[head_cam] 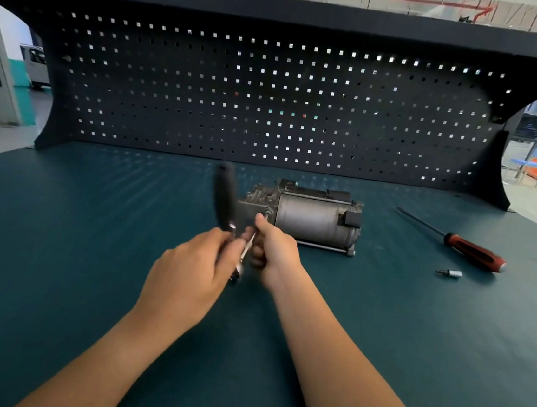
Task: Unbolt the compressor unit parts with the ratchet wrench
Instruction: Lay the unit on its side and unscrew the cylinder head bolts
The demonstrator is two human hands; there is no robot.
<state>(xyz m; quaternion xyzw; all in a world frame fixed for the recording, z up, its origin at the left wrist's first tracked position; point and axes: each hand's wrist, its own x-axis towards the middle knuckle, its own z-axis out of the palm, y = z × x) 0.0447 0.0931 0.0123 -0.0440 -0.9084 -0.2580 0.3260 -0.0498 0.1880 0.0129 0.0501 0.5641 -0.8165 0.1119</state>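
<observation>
A grey metal compressor unit [312, 218] lies on its side on the green bench mat, just beyond my hands. My left hand [194, 268] grips the ratchet wrench [226, 199] near its shiny head, with the black handle pointing up and blurred. My right hand [273, 250] is curled beside it and pinches a thin metal piece at the wrench's head, thumb raised close to the compressor's left end. What exactly the right fingers pinch is partly hidden.
A screwdriver with a red and black handle [474, 251] lies at the right of the green mat [93, 218]. A small socket bit [450, 273] sits in front of it. A dark pegboard [271, 104] closes the back of the bench.
</observation>
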